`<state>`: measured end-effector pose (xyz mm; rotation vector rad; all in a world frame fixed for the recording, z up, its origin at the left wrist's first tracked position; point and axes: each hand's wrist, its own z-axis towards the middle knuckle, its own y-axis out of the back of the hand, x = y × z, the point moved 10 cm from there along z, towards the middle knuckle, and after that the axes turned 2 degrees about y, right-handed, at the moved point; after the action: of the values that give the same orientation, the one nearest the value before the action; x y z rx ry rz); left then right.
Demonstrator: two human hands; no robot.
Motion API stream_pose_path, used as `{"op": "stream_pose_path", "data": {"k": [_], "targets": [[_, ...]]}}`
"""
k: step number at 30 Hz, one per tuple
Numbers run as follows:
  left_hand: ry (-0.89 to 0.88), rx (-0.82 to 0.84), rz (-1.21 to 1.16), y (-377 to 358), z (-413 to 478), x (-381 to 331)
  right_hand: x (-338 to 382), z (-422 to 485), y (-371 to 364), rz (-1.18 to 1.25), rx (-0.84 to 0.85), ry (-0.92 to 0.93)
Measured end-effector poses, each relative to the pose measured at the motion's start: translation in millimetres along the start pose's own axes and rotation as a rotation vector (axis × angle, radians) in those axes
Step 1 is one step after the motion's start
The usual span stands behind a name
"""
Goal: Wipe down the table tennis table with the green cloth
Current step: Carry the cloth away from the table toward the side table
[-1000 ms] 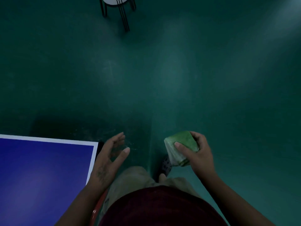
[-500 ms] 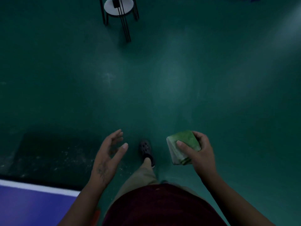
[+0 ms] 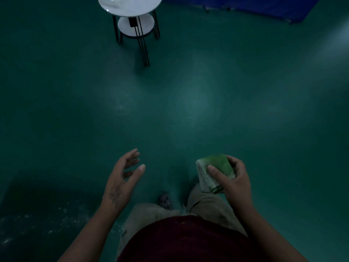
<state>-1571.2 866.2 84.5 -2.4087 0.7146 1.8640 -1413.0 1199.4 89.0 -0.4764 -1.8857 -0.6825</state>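
My right hand (image 3: 235, 178) grips a folded green cloth (image 3: 220, 164) in front of my body, with the thumb lying across its top and the fingers curled round its far side. To the left, my left hand (image 3: 122, 178) hangs in the air with its fingers loosely spread and holds nothing. The blue table tennis table I stood at is out of view.
A small round white side table (image 3: 132, 8) on black legs, with a lower shelf, stands ahead at the top. A blue object (image 3: 264, 6) lies along the top right edge. Green floor (image 3: 188, 101) spreads all around. My dark shoe (image 3: 165, 201) steps below.
The blue table with its white edge has slid out of view at the lower left as I walked forward. The white side table has come closer. Both hands keep their poses.
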Motion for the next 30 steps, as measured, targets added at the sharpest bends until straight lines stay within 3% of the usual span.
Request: {"op": "stream_pose_path", "data": {"k": [6, 18, 30], "targets": [[0.05, -0.079, 0.022, -12.6, 104.8, -27.1, 26.6, 129.5, -23.9, -0.015, 0.059, -0.021], [0.07, -0.28, -0.053, -46.0, 302.8, -128.6, 146.9, 395.7, -89.5, -0.089, 0.287, 0.072], [0.075, -0.324, -0.144, 4.6, 521.7, -160.4, 227.0, 580.6, -207.2, -0.153, 0.341, 0.081]]}}
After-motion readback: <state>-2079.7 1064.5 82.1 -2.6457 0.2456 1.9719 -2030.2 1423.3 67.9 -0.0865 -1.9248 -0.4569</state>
